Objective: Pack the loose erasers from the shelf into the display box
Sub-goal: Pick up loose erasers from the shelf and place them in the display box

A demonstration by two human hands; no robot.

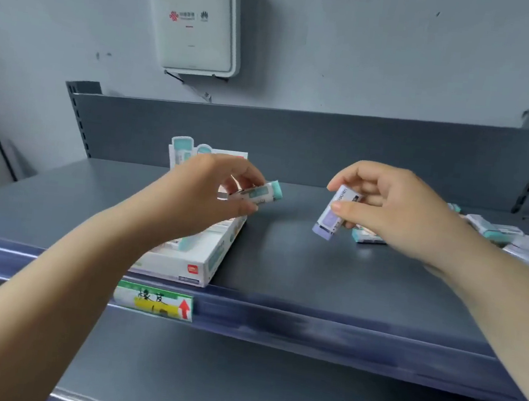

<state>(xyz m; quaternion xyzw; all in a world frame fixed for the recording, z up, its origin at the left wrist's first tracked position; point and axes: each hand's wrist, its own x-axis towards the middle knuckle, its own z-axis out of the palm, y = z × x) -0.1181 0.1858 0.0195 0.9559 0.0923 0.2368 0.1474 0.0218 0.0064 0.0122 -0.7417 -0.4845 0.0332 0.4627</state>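
A white display box [204, 267] lies on the grey shelf [298, 269], its printed back flap standing up behind my left hand. My left hand [204, 200] hovers over the box and pinches a teal-tipped eraser [262, 193] that points right. My right hand [396, 211] is above the shelf's middle, holding a purple-tipped eraser [333, 215] tilted downward. Under that hand lies another teal eraser [367, 237] on the shelf. Several erasers [184, 241] lie inside the box, partly hidden by my left wrist.
Several loose erasers [498, 233] are heaped at the shelf's right end. A green and yellow price label [154, 301] hangs on the shelf's front edge. A white router box [194, 20] is mounted on the wall above. A lower shelf [236, 393] runs beneath.
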